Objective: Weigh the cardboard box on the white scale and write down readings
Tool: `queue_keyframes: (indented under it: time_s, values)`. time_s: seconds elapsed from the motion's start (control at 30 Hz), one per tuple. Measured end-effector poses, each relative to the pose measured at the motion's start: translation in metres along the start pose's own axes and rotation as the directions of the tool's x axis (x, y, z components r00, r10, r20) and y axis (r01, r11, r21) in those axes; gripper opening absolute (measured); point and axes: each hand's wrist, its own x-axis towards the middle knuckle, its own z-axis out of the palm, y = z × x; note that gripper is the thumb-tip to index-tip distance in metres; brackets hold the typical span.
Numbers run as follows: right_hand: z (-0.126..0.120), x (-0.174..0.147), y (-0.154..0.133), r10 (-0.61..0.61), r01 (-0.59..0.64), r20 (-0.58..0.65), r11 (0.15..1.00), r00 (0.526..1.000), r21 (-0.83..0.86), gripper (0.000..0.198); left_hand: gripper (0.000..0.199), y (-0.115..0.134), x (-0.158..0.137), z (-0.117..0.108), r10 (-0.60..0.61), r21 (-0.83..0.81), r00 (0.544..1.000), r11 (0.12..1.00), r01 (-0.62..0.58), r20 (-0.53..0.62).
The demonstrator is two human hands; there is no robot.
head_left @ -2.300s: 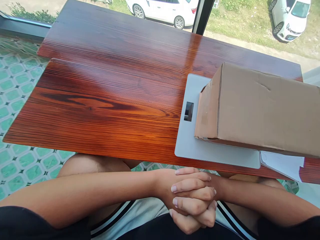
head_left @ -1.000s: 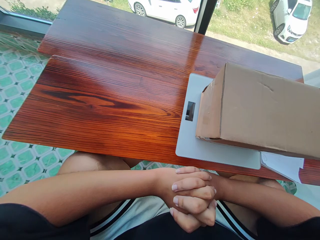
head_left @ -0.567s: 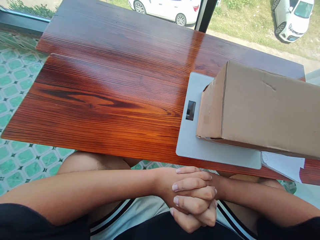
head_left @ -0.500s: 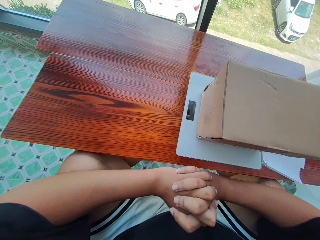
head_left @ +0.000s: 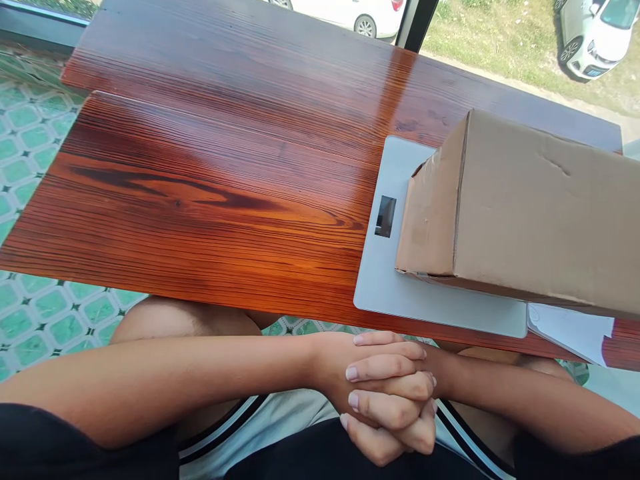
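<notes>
My left hand (head_left: 333, 367) and my right hand (head_left: 385, 407) are clasped together over my lap, just below the table's front edge. Their fingers are interlaced and closed, with the right hand's fingertips lying across the back of the left hand. No object shows between them. Beyond the hands, a flat pale glass scale (head_left: 425, 313) with a small dark display (head_left: 385, 217) lies on the table. A large closed cardboard box (head_left: 540, 213) rests on the scale, its right end cut off by the picture edge. Neither hand touches the box or scale.
The glossy reddish-brown wooden table (head_left: 210, 220) stands before my knees. White paper (head_left: 573, 333) sticks out from under the box beside the scale. Green-and-white floor tiles (head_left: 30, 200) show at the left. Past a dark window post (head_left: 416, 27), white cars (head_left: 597, 40) stand outside.
The view has shifted slightly, so the table's left end and the cars sit higher and the box a little further right. My clasped hands keep the same pose.
</notes>
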Motion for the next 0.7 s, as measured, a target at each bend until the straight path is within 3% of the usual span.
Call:
queue_keyframes:
  time_s: [0.13, 0.3, 0.4, 0.47, 0.5, 0.6, 0.7]
  values:
    - [-0.001, 0.0, -0.005, 0.106, -0.107, -0.028, 0.994, 0.994, -0.019, 0.021, 0.038, -0.003, 0.012, -0.006, 0.115, 0.07, 0.987, 0.99, -0.123, 0.109]
    - [-0.002, 0.004, 0.0, 0.052, -0.05, 0.046, 0.998, 0.998, -0.032, 0.024, 0.043, -0.004, 0.045, -0.013, 0.107, 0.047, 0.979, 0.992, -0.117, 0.176]
    - [-0.003, 0.008, 0.008, 0.022, -0.018, 0.065, 0.999, 0.998, -0.05, 0.023, 0.049, -0.008, 0.064, -0.015, 0.049, -0.016, 0.902, 0.999, -0.047, 0.428]
    - [-0.004, 0.01, 0.012, -0.015, 0.017, 0.126, 1.0, 0.992, -0.009, 0.023, 0.053, -0.012, 0.063, -0.014, 0.038, -0.016, 0.847, 0.999, -0.034, 0.531]
    - [-0.005, 0.012, 0.013, -0.023, 0.019, 0.163, 0.999, 0.986, 0.026, 0.025, 0.054, -0.014, 0.057, -0.013, 0.046, -0.015, 0.846, 0.999, -0.045, 0.531]
    - [-0.009, 0.014, 0.003, 0.042, -0.058, 0.22, 0.996, 0.974, 0.064, 0.024, 0.048, -0.017, 0.032, -0.005, 0.093, -0.045, 0.902, 0.996, -0.082, 0.423]
    - [-0.015, 0.015, -0.019, 0.07, -0.063, 0.134, 0.996, 0.988, -0.06, 0.011, 0.04, -0.017, 0.017, 0.0, 0.105, -0.052, 0.944, 0.994, -0.093, 0.312]
